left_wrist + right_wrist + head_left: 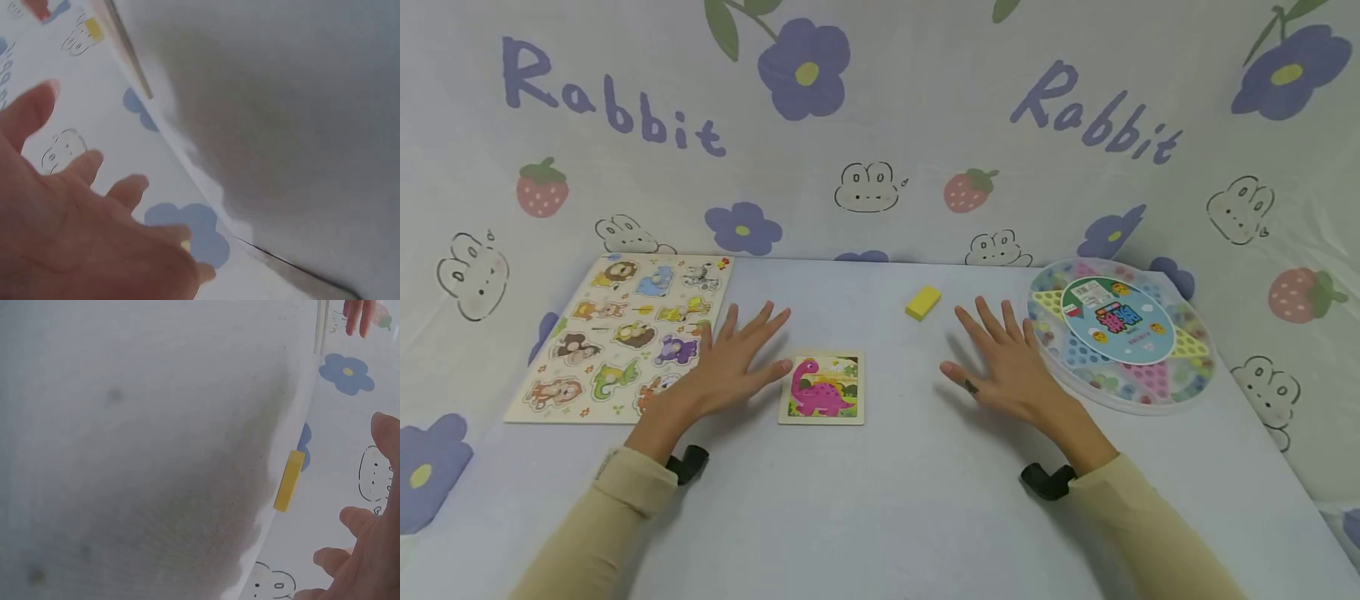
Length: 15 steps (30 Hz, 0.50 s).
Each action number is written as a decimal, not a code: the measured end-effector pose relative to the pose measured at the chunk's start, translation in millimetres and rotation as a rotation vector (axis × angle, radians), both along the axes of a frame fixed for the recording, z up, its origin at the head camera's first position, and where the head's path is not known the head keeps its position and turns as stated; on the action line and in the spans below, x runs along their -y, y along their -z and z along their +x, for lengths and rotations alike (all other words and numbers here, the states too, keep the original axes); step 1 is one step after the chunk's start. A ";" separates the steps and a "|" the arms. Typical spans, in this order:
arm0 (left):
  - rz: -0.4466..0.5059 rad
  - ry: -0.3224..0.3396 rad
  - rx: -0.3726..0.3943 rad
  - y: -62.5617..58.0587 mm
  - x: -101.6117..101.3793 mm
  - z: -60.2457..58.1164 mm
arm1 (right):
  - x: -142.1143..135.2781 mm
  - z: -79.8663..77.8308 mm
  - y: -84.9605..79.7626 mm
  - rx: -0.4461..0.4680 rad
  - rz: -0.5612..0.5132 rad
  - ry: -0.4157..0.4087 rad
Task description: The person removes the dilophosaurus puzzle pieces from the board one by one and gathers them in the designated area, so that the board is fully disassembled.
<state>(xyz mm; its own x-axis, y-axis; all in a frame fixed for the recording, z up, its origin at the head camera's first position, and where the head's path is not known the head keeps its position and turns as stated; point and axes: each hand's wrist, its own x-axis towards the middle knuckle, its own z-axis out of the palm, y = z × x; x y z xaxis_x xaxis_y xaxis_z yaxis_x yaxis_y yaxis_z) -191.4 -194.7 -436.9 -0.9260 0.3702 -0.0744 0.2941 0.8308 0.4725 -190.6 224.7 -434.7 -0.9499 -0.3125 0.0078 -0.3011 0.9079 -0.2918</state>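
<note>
My left hand (730, 371) hovers with fingers spread between a wooden animal puzzle board (617, 342) and a small square dinosaur puzzle (822, 388). Its thumb tip comes close to the dinosaur puzzle's upper left corner; whether they touch I cannot tell. On the other side, my right hand (1003, 371) is held with fingers apart, just left of a round Chinese checkers set (1123, 333). A yellow block (922, 302) lies up and left of the right fingertips, and it also shows in the right wrist view. Neither hand holds anything.
A white cloth covers the table (880, 517). Behind it hangs a backdrop (910, 100) printed with rabbits, strawberries and purple flowers. The puzzle board lies at the back left, the round set at the back right, both near the backdrop.
</note>
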 end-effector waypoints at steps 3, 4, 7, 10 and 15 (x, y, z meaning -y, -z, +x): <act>0.030 0.034 0.038 -0.6 -0.1 2.3 | 3.7 0.1 -0.5 0.013 -0.015 -0.006; 0.037 0.043 0.053 -0.9 -0.2 3.3 | 5.1 0.2 -0.9 0.014 -0.018 -0.010; 0.050 0.067 0.086 -1.4 0.1 5.5 | 9.7 0.4 -1.9 0.022 -0.037 -0.021; 0.052 0.089 0.121 -1.5 1.4 7.8 | 14.6 0.0 -2.5 0.025 -0.050 -0.035; 0.073 0.114 0.161 -1.0 5.9 10.9 | 22.6 -1.6 -1.6 0.024 -0.072 -0.055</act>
<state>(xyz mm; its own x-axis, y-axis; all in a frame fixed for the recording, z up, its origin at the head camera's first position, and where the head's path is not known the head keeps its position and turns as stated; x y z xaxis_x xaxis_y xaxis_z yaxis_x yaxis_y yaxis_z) -180.5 -200.6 -435.9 -0.8561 0.4820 -0.1867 0.3006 0.7581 0.5788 -192.2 202.1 -433.2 -0.9316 -0.3633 0.0093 -0.3416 0.8668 -0.3632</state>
